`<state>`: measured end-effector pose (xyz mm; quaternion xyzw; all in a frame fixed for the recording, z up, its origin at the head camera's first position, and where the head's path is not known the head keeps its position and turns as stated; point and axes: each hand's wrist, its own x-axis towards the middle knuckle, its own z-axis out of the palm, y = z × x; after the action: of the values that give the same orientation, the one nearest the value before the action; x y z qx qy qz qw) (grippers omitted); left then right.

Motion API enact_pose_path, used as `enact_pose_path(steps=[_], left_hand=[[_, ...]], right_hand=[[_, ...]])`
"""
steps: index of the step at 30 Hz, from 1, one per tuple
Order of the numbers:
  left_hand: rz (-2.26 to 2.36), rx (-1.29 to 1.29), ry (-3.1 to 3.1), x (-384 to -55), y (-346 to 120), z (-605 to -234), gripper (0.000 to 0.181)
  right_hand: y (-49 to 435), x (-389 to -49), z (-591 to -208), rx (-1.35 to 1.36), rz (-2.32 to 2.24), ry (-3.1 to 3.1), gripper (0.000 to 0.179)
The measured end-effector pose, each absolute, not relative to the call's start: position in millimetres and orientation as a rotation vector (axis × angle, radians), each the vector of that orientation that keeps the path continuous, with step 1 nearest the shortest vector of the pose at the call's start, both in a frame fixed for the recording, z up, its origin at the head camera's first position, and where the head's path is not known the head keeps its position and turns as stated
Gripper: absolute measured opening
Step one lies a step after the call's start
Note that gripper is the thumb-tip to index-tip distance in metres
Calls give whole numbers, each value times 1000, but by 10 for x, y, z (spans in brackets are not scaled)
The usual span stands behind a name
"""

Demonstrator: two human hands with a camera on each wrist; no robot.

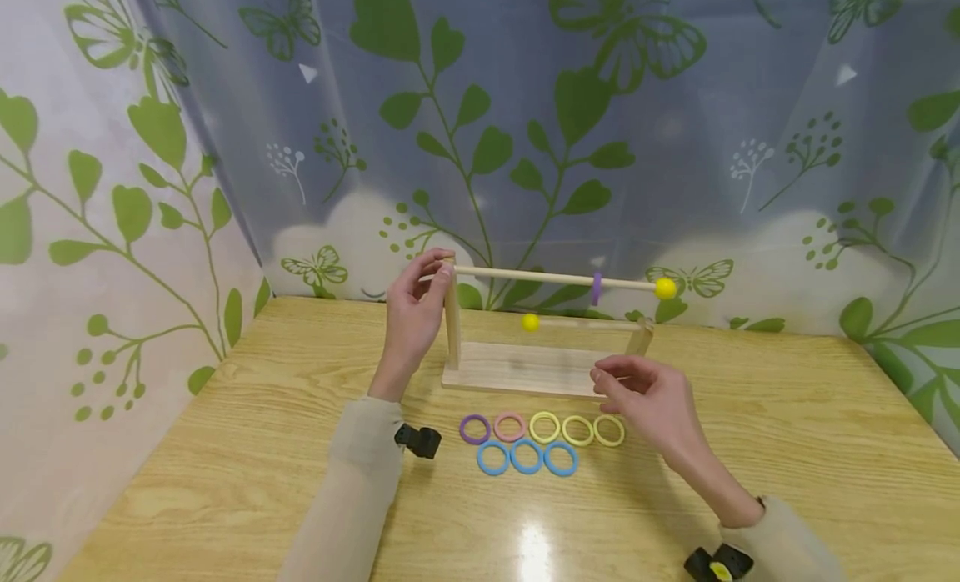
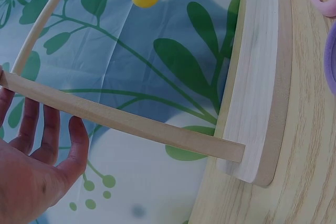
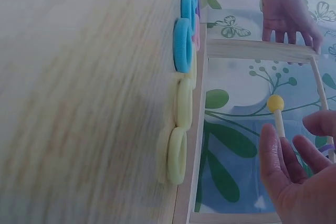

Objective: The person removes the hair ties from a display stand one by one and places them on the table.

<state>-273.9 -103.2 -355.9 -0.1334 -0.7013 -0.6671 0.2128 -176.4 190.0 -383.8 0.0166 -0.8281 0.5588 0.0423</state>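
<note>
A wooden stand has two upright posts, each bearing a thin rod tipped with a yellow ball. My left hand holds the top of the left post, thumb at the front and fingers along its outer side. On the upper rod hangs a purple ring, towards the yellow ball at its right end. The lower rod points left from the right post. In front of that post my right hand hovers, fingers loosely bent, nothing between them.
Before the stand lie rings in two rows: a purple ring, a pink ring and three yellow rings behind, three blue rings nearer. A leaf-patterned curtain rises behind the wooden table.
</note>
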Motion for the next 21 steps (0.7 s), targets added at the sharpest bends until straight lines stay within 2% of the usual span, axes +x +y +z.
enact_pose_path(steps=[21], left_hand=[[-1845,-364,-1945,-2750,-1031,-3574,25]], right_hand=[[1877,-1930,-3684,73,1704,-2272,29]])
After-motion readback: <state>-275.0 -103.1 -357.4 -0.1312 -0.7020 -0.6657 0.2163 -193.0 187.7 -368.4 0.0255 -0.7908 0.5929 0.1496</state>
